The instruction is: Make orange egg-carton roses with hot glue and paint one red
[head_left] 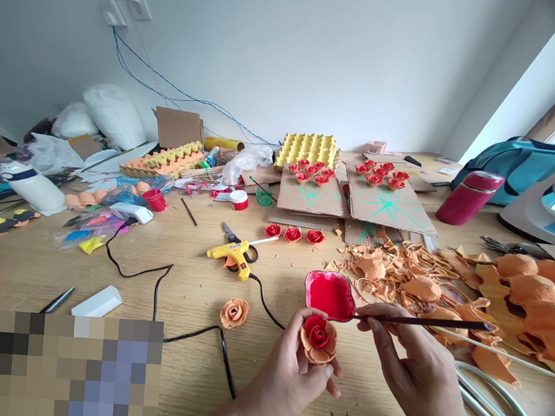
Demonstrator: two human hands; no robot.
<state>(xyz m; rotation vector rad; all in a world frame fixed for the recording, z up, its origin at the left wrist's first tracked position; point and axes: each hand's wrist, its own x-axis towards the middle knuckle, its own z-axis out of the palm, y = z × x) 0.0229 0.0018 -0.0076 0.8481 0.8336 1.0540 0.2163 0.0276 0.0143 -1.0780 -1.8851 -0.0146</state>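
Note:
A half-painted flower (318,340) of egg-carton card is held in my left hand (302,368); its centre is red and its outer petals are bare orange. My right hand (413,363) pinches a dark-handled paintbrush (433,322), whose tip end points left over the near rim of a dish of red paint (329,296). Whether the bristles touch the paint or the flower I cannot tell. An unpainted orange flower (234,313) lies left of my hands. Beyond the dish, three red flowers (293,234) stand in a row.
A yellow glue gun (234,254) rests on scissors, its black cord trailing toward me. Cardboard sheets (391,206) carry several red flowers. Orange carton scraps (396,273) spread at right, near large pale-handled scissors (496,401). A pink bottle (469,197) stands behind.

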